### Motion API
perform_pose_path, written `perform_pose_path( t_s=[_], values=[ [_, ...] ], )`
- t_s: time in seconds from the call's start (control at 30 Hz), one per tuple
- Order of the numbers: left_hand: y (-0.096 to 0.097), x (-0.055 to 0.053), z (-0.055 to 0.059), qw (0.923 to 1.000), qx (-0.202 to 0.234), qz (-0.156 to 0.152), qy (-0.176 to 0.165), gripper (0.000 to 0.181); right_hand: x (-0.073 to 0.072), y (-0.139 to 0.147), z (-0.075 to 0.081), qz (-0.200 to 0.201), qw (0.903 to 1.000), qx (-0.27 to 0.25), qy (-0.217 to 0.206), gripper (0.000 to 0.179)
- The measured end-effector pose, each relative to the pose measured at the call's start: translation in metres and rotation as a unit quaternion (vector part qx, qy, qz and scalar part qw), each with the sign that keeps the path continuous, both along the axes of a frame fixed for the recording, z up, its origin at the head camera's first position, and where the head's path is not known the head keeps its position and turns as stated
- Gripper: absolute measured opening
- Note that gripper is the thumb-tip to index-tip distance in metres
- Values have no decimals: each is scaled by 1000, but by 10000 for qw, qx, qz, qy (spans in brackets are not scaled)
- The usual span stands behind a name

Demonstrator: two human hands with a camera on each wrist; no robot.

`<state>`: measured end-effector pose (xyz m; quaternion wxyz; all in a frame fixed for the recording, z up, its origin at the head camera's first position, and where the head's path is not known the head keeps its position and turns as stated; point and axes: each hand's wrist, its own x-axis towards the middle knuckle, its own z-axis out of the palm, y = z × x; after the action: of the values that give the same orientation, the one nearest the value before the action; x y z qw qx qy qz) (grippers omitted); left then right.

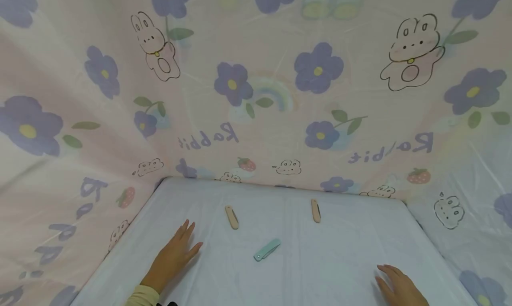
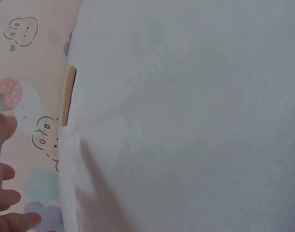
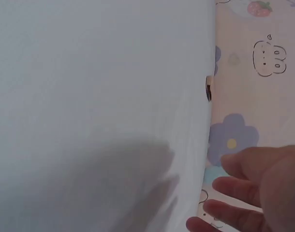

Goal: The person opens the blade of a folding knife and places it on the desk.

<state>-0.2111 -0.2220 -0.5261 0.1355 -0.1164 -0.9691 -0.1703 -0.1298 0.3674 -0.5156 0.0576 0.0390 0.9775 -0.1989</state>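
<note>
Three folded pocket knives lie spread out on the white table. One with a beige handle (image 1: 231,217) is left of the middle, a second beige one (image 1: 315,211) is farther right, and a mint-green one (image 1: 266,250) lies nearer, slanted. My left hand (image 1: 174,255) is over the left side of the table with fingers extended, nearest the left beige knife and apart from it. At the lower right, my right hand (image 1: 400,286) hovers with loosely bent fingers, holding nothing. A beige knife (image 2: 68,96) shows along the table's edge in the left wrist view.
The white-covered table (image 1: 224,279) has its far edge against a pink curtain (image 1: 272,132) printed with rabbits, purple flowers and strawberries. The same cloth hangs on the left and right sides.
</note>
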Motion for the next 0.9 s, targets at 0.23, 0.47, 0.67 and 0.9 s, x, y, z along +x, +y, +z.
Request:
perform_pose_path(
  t_s=[0.23, 0.47, 0.67, 0.9],
  values=[
    [6, 2, 5, 9976, 212, -222, 621, 55, 3, -18, 8, -445, 9979, -297, -366, 80],
    [19, 1, 10, 9965, 649, -353, 384, 42, 1, -36, 11, -182, 9980, -610, 10, 54],
    [39, 0, 11, 9931, 1043, -309, -429, 36, -1, -56, 16, -406, 9903, -1329, -25, 38],
    [59, -5, 10, 9864, 1289, -773, -670, 32, -8, -76, 19, -419, 9780, -2040, 88, 29]
  ],
)
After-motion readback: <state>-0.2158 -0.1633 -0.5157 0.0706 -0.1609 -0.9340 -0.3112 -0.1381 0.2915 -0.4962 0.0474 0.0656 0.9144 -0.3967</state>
